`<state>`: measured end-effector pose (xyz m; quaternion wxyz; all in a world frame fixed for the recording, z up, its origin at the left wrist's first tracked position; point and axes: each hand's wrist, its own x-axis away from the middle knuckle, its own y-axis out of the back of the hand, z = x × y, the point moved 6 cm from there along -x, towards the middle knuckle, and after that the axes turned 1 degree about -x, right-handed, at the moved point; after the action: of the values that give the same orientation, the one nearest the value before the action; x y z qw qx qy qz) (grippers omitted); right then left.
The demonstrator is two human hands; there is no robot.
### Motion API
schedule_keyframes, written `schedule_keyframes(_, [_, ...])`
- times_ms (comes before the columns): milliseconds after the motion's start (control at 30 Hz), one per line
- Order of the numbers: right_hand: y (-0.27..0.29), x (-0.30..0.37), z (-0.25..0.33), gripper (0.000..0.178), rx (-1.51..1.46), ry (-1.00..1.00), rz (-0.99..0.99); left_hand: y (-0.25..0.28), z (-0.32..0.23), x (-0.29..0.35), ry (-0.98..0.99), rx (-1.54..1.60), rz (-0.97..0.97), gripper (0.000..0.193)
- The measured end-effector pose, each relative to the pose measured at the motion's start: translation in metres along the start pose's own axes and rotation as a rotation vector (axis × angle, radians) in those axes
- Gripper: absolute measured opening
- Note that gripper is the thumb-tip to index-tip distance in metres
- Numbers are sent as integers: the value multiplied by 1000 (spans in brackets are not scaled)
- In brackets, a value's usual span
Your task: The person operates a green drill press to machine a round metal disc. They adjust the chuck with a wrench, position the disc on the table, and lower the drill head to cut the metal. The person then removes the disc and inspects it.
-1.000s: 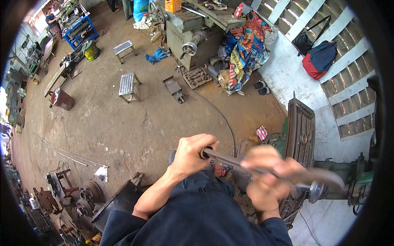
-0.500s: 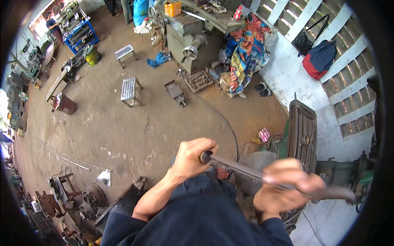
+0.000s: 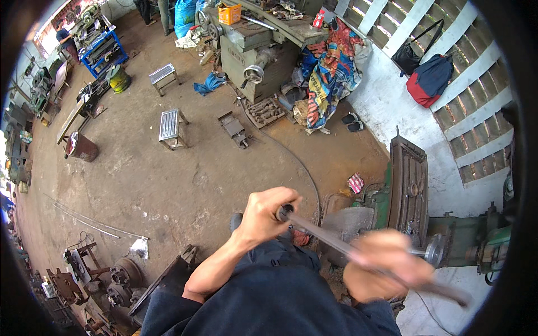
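A long metal bar (image 3: 330, 239) slants across in front of my body, its dark round end, which looks hollow, at the upper left. My left hand (image 3: 266, 211) is closed at that end, fingers curled beside the round mouth. Farther along the bar, my right hand (image 3: 386, 266) is wrapped round it; motion smears its fingers. Beyond that hand, the bar's blurred far end points to the lower right. Behind my right hand stands a green machine (image 3: 459, 238) with a bright round metal part (image 3: 435, 250) and a slotted brown metal table (image 3: 408, 190).
Two low metal-topped stools (image 3: 170, 125) stand on the floor, with a vise-like block (image 3: 234, 129) near them. A cable (image 3: 300, 159) curves over the floor. Lower left are rusty machine parts (image 3: 126, 273). A grey-green machine (image 3: 255, 59) stands ahead; another person (image 3: 66, 39) is far left.
My right hand and the far end of the bar have swung toward me and slightly left. My left hand stays at nearly the same place. The whole view has shifted a little.
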<state>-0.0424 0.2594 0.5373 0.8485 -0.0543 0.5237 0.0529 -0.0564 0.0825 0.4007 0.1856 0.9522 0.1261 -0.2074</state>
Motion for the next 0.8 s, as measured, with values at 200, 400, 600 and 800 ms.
schedule_keyframes(200, [-7, 7, -7, 28, -36, -54, 88, 6, -5, 1, -68, 37, 61, 23])
schedule_keyframes(400, [-31, 12, -19, 24, 34, -201, 363, 10, 5, -4, -10, 35, 48, 16])
schedule_keyframes(600, [-10, 9, 8, 27, 30, 130, -108, 20, 9, 3, 21, 11, 28, 13])
schedule_keyframes(800, [-59, 20, -29, 24, 94, -313, 462, 25, 22, -2, 79, 44, 43, 19])
